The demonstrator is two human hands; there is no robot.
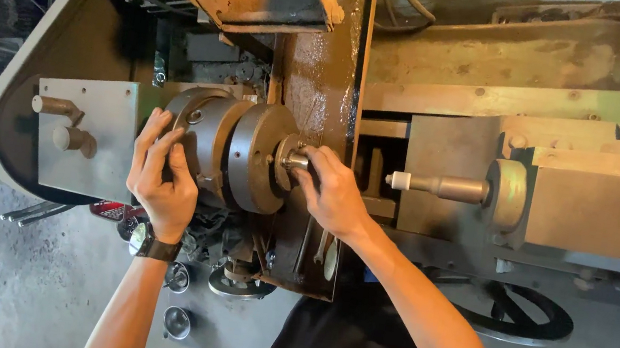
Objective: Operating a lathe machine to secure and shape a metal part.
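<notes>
Workshop floor, grey concrete point(23, 287), stained and littered, runs under one old metal lathe point(446, 137) that fills most of the view; its top and both ends are cut off by the frame, paint worn, oily. One tailstock point(599, 213) at the right side of the frame, with one quill point(447, 188) carrying a white-tipped centre point(399, 181) that points at the chuck, well apart from it. One round chuck point(240, 151) at mid-frame, its rear part hidden behind the left hand. One handwheel point(518, 316) below the bed, partly hidden by the right forearm. Two levers point(64, 121) on the grey headstock plate. Left hand point(162, 176): fingers spread and curled over the chuck body, palm pressed on it; a dark wristwatch point(152, 244) on the wrist. Right hand point(331, 194): fingers closed around one small shiny metal workpiece point(294, 161) that sticks out of the chuck face; its far end is covered by the fingertips, length not readable. Clutter under the chuck is dark and hard to make out.
</notes>
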